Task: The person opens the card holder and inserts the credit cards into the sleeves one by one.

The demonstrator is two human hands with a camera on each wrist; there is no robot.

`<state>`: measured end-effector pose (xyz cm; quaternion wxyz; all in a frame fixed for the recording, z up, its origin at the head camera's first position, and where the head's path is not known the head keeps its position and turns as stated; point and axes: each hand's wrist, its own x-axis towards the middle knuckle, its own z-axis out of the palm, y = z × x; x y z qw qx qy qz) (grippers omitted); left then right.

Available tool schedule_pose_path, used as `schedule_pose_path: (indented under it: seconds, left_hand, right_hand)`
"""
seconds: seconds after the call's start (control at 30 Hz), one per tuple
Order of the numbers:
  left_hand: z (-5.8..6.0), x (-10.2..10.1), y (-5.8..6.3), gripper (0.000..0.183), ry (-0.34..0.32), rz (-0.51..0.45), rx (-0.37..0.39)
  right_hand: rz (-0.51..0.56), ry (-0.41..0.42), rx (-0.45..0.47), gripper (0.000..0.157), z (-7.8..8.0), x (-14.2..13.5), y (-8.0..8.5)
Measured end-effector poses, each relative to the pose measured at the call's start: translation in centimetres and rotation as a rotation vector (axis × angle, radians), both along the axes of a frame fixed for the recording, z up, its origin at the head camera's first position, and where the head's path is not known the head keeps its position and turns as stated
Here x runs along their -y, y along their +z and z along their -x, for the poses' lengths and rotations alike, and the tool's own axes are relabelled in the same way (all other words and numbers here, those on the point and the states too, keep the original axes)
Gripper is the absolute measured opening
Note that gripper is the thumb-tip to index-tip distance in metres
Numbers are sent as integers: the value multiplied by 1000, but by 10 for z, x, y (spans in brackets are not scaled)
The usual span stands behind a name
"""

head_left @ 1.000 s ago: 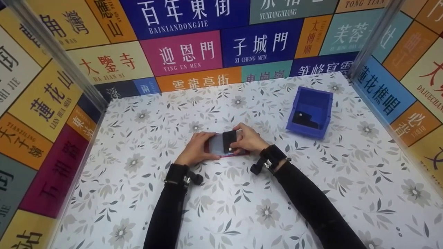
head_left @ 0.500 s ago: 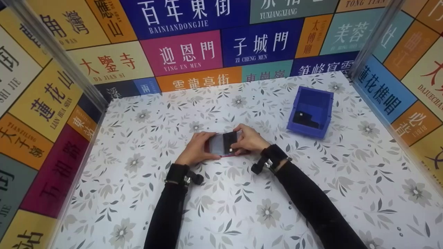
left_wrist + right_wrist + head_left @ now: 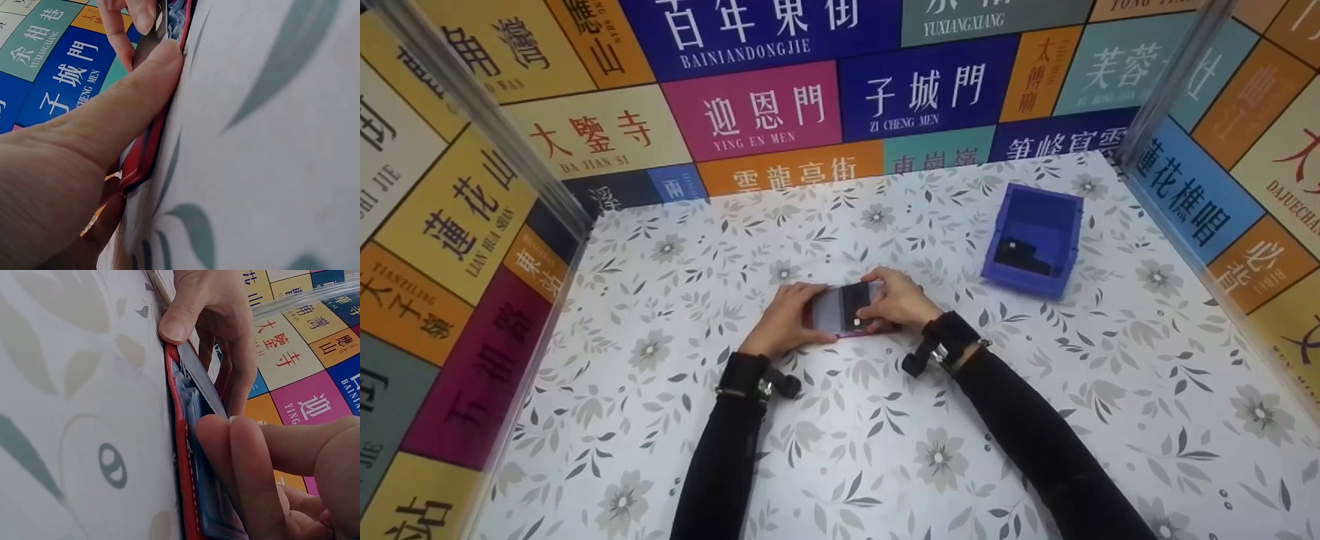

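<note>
Head view shows me the left hand [image 3: 784, 318], grip closed on a red case [image 3: 136, 166] on the bench [image 3: 840, 450], and the right hand [image 3: 903, 301] pinching a dark flat piece [image 3: 853, 300] over it, seemingly to seat it, so next I'd want a gentle push.

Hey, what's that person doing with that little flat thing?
The person's left hand holds one end of a flat, red-edged case, low at the flowery table. Their right hand pinches a dark flat piece on the case; I can't tell if it's going in or coming out. Over to the right, a blue bin with a black thing inside sits on the table.
</note>
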<state>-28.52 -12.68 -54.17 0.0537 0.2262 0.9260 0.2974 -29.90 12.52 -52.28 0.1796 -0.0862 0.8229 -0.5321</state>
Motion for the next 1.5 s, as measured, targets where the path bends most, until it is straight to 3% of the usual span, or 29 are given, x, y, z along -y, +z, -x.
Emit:
schedule_pose_path:
  seconds: [0.27, 0.7, 1.17, 1.5]
  left_hand:
    - [0, 1, 0, 92, -11, -17, -32]
    - [1, 1, -1, 92, -14, -25, -26]
    - [0, 0, -2, 94, -3, -25, -30]
    - [1, 0, -1, 95, 4, -38, -28]
  right_hand:
    - [39, 16, -11, 68, 1, 6, -3]
    - [-92, 38, -146, 66, -1, 14, -3]
    - [-107, 0, -140, 75, -6, 26, -1]
    - [-109, -65, -193, 53, -10, 29, 1]
